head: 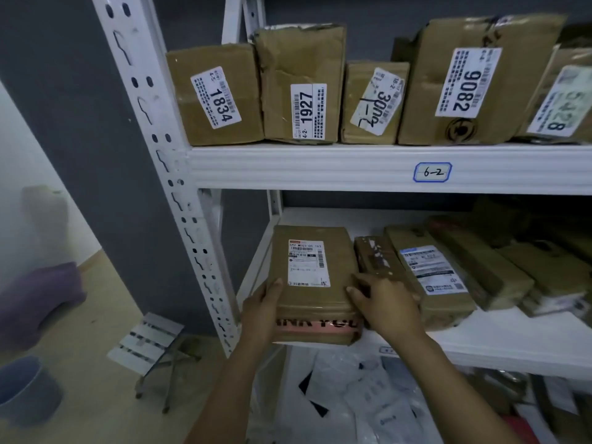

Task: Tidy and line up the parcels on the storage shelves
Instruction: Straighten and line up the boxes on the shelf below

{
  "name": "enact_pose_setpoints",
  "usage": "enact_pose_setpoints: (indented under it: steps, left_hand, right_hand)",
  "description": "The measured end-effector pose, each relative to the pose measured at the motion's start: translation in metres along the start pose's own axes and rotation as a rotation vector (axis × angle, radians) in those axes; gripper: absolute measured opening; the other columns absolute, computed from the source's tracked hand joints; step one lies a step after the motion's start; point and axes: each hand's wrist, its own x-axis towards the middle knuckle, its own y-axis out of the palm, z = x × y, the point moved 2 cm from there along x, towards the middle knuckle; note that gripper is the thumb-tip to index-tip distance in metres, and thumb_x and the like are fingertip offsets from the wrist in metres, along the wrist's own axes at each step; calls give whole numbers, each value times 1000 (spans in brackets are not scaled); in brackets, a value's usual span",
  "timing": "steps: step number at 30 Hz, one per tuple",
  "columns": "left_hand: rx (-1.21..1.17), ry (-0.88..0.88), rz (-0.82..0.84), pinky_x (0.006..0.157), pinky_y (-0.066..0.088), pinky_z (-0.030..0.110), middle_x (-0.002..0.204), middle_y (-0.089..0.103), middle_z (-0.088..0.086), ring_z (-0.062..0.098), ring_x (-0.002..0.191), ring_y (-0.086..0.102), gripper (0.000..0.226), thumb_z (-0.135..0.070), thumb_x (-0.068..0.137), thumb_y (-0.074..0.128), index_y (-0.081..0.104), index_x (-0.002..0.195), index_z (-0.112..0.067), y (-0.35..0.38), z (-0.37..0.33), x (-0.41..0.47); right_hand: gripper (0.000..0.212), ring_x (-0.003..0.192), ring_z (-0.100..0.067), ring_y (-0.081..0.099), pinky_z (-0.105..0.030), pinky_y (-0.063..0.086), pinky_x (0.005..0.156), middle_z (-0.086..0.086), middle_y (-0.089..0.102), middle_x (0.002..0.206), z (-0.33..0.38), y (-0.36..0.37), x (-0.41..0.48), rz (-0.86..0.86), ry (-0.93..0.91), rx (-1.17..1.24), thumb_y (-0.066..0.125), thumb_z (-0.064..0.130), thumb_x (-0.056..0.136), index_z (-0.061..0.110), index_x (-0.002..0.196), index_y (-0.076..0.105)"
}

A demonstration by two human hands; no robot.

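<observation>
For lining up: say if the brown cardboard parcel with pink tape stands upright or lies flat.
Flat: the brown cardboard parcel lies on the white shelf, white label facing up.

Matt brown cardboard parcels [315, 283] on white painted-metal shelves [320, 168].
</observation>
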Motion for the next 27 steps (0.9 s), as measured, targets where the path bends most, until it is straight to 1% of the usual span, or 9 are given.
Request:
enact_pose_setpoints:
  steps: [3,7,10,13,16,19,23,25,27]
  left_hand:
    - [-170,-83,134,85,54,37,107,71,-1,18,96,68,32,-40,95,52,56,125,-28,6,-2,-14]
    - [-153,-99,229,73,56,31,116,69,-6,13,100,68,44,-44,93,53,45,136,-37,7,2,-33]
    - [-164,-52,204,77,56,33,119,67,-11,11,103,67,47,-38,95,54,39,139,-43,6,11,-49]
    - [-190,-14,150,78,56,32,122,64,-15,11,106,65,51,-32,95,55,35,140,-47,4,21,-65]
    - [-242,-9,88,69,54,22,121,63,-14,5,100,66,51,-23,96,55,36,139,-41,-1,31,-76]
    - [-287,-14,72,64,54,18,118,64,-13,4,96,66,48,-11,94,54,42,131,-38,-6,39,-80]
    - [-184,-8,176,80,55,31,128,63,-12,13,113,62,74,-7,73,64,42,134,-42,-22,54,-85]
    - [-43,5,205,89,53,37,131,60,-15,13,121,56,85,-7,68,63,36,141,-41,-31,58,-87]
    - [57,24,210,95,51,42,130,58,-17,13,123,53,89,-7,68,66,33,143,-42,-32,53,-87]
  right_hand:
    - [38,95,-22,65,-30,52,71,-5,70,106,0,2,-8,19,-9,-68,49,45,96,20,121,63]
    - [41,96,-25,64,-33,53,73,-8,68,110,-4,3,-15,68,-65,-62,47,44,97,18,127,57]
    - [46,105,-25,62,-30,48,80,-10,65,121,-8,1,-26,75,-109,109,55,35,96,16,138,51]
    - [48,114,-22,58,-24,41,92,-8,62,128,-13,5,-42,27,-146,276,64,26,91,14,136,54]
    - [49,116,-15,53,-17,35,91,-5,60,131,-17,12,-56,20,-77,405,69,23,89,14,135,54]
    - [56,116,-12,50,-18,38,90,-2,54,133,-19,16,-60,87,46,555,70,27,87,17,138,49]
    - [56,95,9,53,-15,46,83,23,56,109,-25,18,-67,456,193,880,72,35,85,36,132,42]
    - [67,101,7,55,-20,49,86,23,57,114,-35,24,-70,549,197,917,78,34,79,36,135,40]
    - [84,109,0,57,-25,50,90,14,59,123,-43,28,-69,525,199,935,86,31,71,30,141,39]
